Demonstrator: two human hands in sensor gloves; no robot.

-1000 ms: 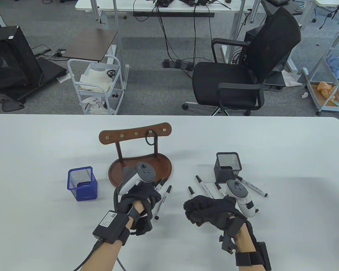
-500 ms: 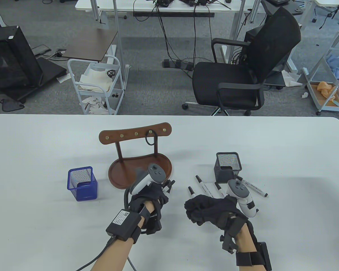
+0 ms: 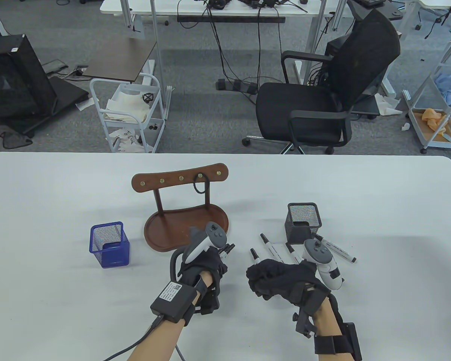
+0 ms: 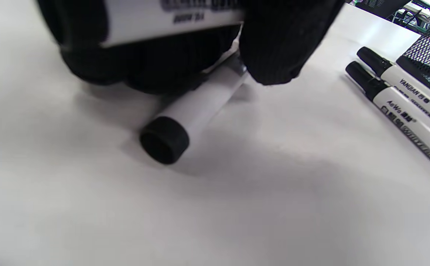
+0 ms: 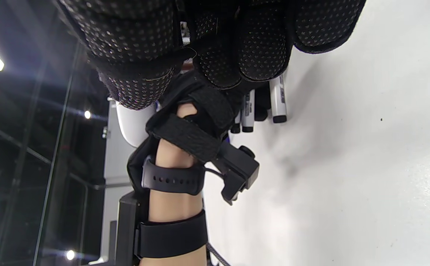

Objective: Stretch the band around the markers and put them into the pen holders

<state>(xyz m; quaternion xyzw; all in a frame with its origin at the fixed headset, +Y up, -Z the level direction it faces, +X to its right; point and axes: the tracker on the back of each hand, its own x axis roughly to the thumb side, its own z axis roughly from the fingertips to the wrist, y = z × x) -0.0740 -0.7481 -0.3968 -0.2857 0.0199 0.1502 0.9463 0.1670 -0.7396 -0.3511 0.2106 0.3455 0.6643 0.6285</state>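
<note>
**Gathering markers, band not yet on**

At lower centre of the table view, the gloved left hand [image 3: 205,269] is curled round a cluster of white black-capped markers [image 3: 227,250]; the left wrist view shows 1 end touching the white table [image 3: 60,301]. Beside it, the right hand [image 3: 270,278] is a closed fist; whether it holds a band I cannot tell. Other loose white markers [image 3: 272,250] lie near the black mesh pen holder [image 3: 303,222]; the blue mesh pen holder [image 3: 109,244] sits left. Next, probably, squaring the bundle for banding.
</note>
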